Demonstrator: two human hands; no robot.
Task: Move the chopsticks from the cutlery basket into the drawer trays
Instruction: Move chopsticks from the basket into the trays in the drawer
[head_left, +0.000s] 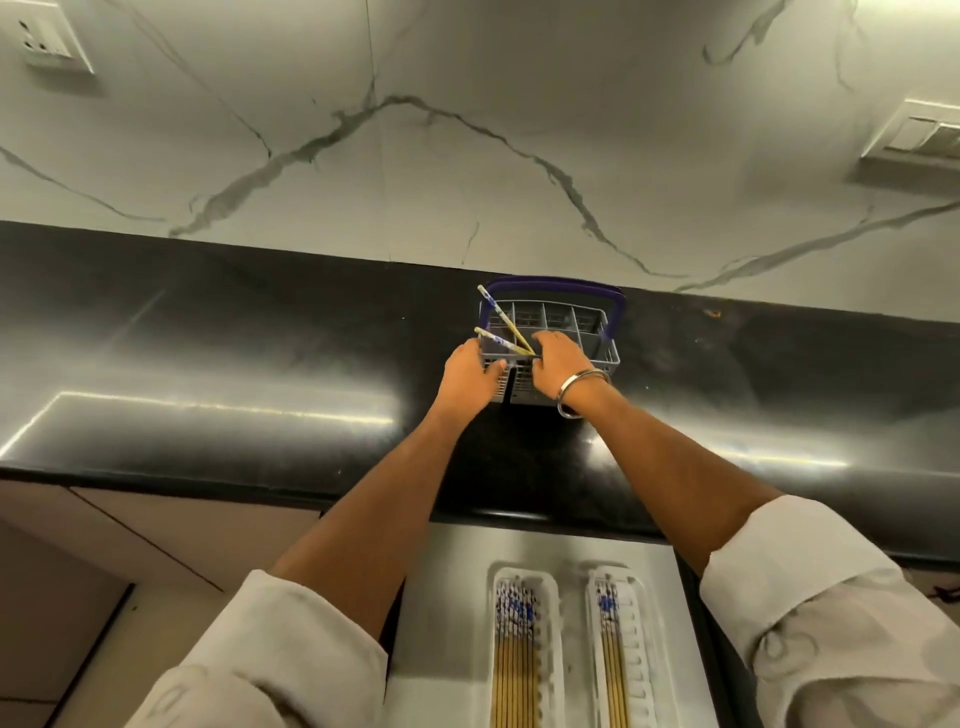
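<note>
**A:** Two chopsticks (503, 326) are left in the basket (592, 332), leaning out of its near-left compartment, patterned ends up and to the left. The basket sits at the back of the black table (208, 364), against the wall. They look thin, stiff and very light, so you'll feel almost no weight, and they'll roll or twist if you pinch them loosely.

**B:** Where do I take them?

**A:** I'd go for the plain yellow shafts low down, near where they cross at the basket rim. Keep both together so they come out as a pair. The finish may be slick; I can't judge that from here.

**B:** What are my hands doing?

**A:** Your left hand (470, 376) has its fingers curled against the basket's near-left corner, and seems to be steadying it. Your right hand (556, 366) lies over the rim with its fingertips right at the lower ends of the chopsticks. Whether that grip has closed on them, I can't tell: the fingers hide the contact.

**B:** And the drawer?

**A:** It's open below the table edge, with two white trays, the left tray (551, 649) and the right tray (641, 649), both already holding chopsticks. Their near ends are cut off by the bottom of the view, so I can't count them or see how much room remains. The basket's other compartments look empty, though their floors aren't fully visible.
</note>
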